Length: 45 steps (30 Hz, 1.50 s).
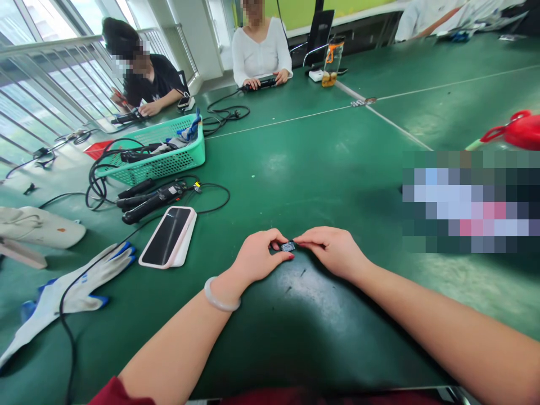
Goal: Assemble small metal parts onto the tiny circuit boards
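Observation:
Between my two hands is a small black piece with pale markings on its face (288, 246), too small for me to tell its kind. My left hand (259, 256) pinches it from the left between thumb and fingers, just above the green table (270, 197). From the right, my right hand (331, 250) has its fingertips pressed together at the piece's right end. A white bangle (221, 295) circles my left wrist.
Left of my hands lie a pink-cased phone (166, 236), a white-and-blue glove (80, 281) and black corded tools (152, 199). Behind them stands a green basket (169, 166). A bottle (332, 62) and a red item (523, 130) are farther right. People (261, 50) sit across the table.

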Each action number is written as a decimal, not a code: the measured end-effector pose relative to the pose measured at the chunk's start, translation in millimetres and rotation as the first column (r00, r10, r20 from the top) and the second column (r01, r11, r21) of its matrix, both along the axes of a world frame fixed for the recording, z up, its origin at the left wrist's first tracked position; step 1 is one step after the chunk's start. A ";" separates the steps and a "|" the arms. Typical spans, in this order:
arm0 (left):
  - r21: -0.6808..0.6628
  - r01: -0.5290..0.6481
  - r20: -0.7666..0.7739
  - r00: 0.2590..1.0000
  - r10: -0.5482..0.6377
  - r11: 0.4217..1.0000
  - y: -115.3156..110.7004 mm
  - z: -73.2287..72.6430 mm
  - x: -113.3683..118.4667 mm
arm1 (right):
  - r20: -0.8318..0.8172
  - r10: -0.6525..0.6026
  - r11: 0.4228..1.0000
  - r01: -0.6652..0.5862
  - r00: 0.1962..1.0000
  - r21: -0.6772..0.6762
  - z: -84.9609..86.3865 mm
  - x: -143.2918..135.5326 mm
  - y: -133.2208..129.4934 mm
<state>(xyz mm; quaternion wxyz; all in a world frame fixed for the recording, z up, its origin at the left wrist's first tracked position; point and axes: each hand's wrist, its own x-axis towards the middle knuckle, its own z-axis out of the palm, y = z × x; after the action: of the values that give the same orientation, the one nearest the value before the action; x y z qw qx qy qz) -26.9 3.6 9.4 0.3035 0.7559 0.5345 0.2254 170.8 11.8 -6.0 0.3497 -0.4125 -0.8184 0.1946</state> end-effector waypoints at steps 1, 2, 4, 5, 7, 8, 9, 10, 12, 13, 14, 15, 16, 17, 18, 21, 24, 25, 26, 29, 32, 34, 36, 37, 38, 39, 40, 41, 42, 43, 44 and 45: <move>0.000 -0.004 -0.002 1.000 0.004 1.000 0.0 0.3 0.2 | -0.004 -0.002 1.000 0.002 1.000 -0.006 0.7 -0.4 -0.2; -0.002 -0.007 -0.004 1.000 0.007 1.000 0.1 0.5 0.4 | -0.008 -0.004 1.000 0.004 1.000 -0.015 1.6 -0.8 -0.4; -0.007 -0.008 -0.007 1.000 0.008 1.000 0.3 0.7 0.4 | -0.017 -0.007 0.999 0.006 1.000 -0.040 3.5 -1.4 -0.9; -0.008 -0.008 -0.009 1.000 0.008 1.000 0.4 0.7 0.3 | -0.021 -0.005 0.999 0.004 1.000 -0.052 4.4 -1.5 -1.1; -0.008 -0.006 -0.009 1.000 0.005 1.000 0.6 0.7 0.1 | -0.028 0.004 0.998 -0.006 1.000 -0.067 5.7 -1.4 -1.6; -0.008 -0.004 -0.008 1.000 0.004 1.000 0.7 0.7 0.1 | -0.028 0.012 0.997 -0.014 1.000 -0.072 6.1 -1.2 -1.8; -0.006 -0.004 -0.006 1.000 0.004 1.000 0.7 0.7 0.0 | -0.029 0.020 0.997 -0.022 0.999 -0.074 6.3 -1.0 -2.0; -0.006 -0.004 -0.003 1.000 0.004 1.000 0.6 0.8 0.1 | -0.029 0.025 0.997 -0.028 0.999 -0.075 6.3 -0.8 -2.2; -0.006 -0.002 0.008 1.000 0.002 1.000 0.3 0.8 0.4 | -0.031 0.033 0.997 -0.035 0.999 -0.076 6.1 -0.6 -2.7; -0.007 -0.001 0.015 1.000 0.001 1.000 0.0 0.8 0.6 | -0.033 0.035 0.997 -0.037 0.999 -0.073 6.0 -0.6 -2.8; -0.009 0.002 0.022 1.000 -0.002 1.000 -0.3 0.8 0.8 | -0.034 0.035 0.997 -0.037 0.999 -0.070 5.9 -0.6 -3.0; -0.013 0.004 0.031 1.000 -0.003 1.000 -0.6 0.9 1.1 | -0.036 0.036 0.997 -0.039 0.999 -0.063 5.8 -0.5 -3.0; -0.018 0.006 0.040 0.999 -0.005 1.000 -0.9 1.0 1.4 | -0.039 0.039 0.998 -0.042 0.998 -0.053 5.8 -0.5 -3.1; -0.023 0.008 0.050 0.999 -0.007 1.000 -1.2 1.2 1.7 | -0.044 0.046 0.998 -0.047 0.998 -0.041 5.7 -0.4 -3.1; -0.029 0.009 0.061 0.998 -0.007 1.000 -1.4 1.4 2.0 | -0.048 0.057 0.998 -0.058 0.997 -0.028 5.7 -0.3 -3.1; -0.048 0.011 0.093 0.996 -0.006 0.999 -1.8 2.3 2.9 | -0.046 0.102 0.995 -0.102 0.994 0.006 5.3 0.3 -3.6; -0.060 0.014 0.102 0.995 -0.008 0.998 -1.9 3.2 3.3 | -0.016 0.132 0.991 -0.132 0.991 0.022 4.3 0.4 -4.3; -0.061 0.015 0.100 0.995 -0.009 0.998 -1.9 3.3 3.3 | -0.005 0.137 0.990 -0.137 0.991 0.026 3.9 0.3 -4.5; -0.061 0.016 0.099 0.995 -0.010 0.998 -1.9 3.3 3.3 | 0.005 0.140 0.990 -0.140 0.990 0.029 3.3 0.2 -4.5; -0.049 0.021 0.111 0.994 -0.015 0.999 -2.2 2.9 3.1 | 0.035 0.136 0.990 -0.138 0.990 0.039 1.7 -0.2 -4.2; -0.045 0.028 0.132 0.991 -0.022 0.999 -2.5 2.2 2.7 | 0.066 0.131 0.991 -0.133 0.989 0.032 0.4 -0.2 -3.8; -0.051 0.033 0.136 0.990 -0.026 0.998 -2.6 2.0 2.4 | 0.078 0.134 0.991 -0.136 0.988 0.022 -0.1 -0.1 -3.9; -0.055 0.037 0.140 0.990 -0.029 0.998 -2.5 2.0 2.2 | 0.086 0.137 0.990 -0.139 0.987 0.016 -0.2 0.0 -4.2; -0.056 0.038 0.143 0.989 -0.030 0.998 -2.4 2.1 2.1 | 0.089 0.139 0.990 -0.140 0.986 0.012 -0.1 0.1 -4.4; -0.057 0.040 0.147 0.989 -0.031 0.998 -2.3 2.3 2.1 | 0.091 0.139 0.990 -0.141 0.986 0.011 0.0 0.1 -4.5; -0.059 0.040 0.151 0.988 -0.031 0.997 -2.2 2.5 2.1 | 0.093 0.139 0.990 -0.140 0.986 0.012 0.2 0.1 -4.6; -0.062 0.040 0.156 0.987 -0.029 0.997 -2.2 2.7 2.1 | 0.094 0.137 0.990 -0.139 0.986 0.014 0.6 0.1 -4.7; -0.067 0.038 0.162 0.986 -0.027 0.997 -2.1 3.0 2.1 | 0.094 0.137 0.990 -0.139 0.986 0.018 0.9 0.0 -4.8; -0.074 0.035 0.168 0.985 -0.022 0.997 -2.0 3.2 2.0 | 0.093 0.136 0.990 -0.139 0.986 0.024 1.3 -0.1 -4.8; -0.083 0.031 0.176 0.984 -0.016 0.996 -1.9 3.4 2.0 | 0.090 0.136 0.990 -0.140 0.987 0.032 1.7 -0.2 -4.8; -0.093 0.028 0.186 0.983 -0.011 0.995 -1.7 3.6 1.9 | 0.087 0.137 0.989 -0.141 0.987 0.041 2.1 -0.3 -4.9; -0.103 0.026 0.197 0.980 -0.005 0.994 -1.6 3.7 1.7 | 0.082 0.137 0.989 -0.142 0.987 0.050 2.5 -0.3 -5.0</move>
<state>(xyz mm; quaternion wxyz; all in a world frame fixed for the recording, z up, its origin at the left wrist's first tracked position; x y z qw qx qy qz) -25.2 2.0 13.1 0.3961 0.7170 0.5071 0.2682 170.6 6.8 -3.5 0.3142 -0.3517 -0.8633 0.1796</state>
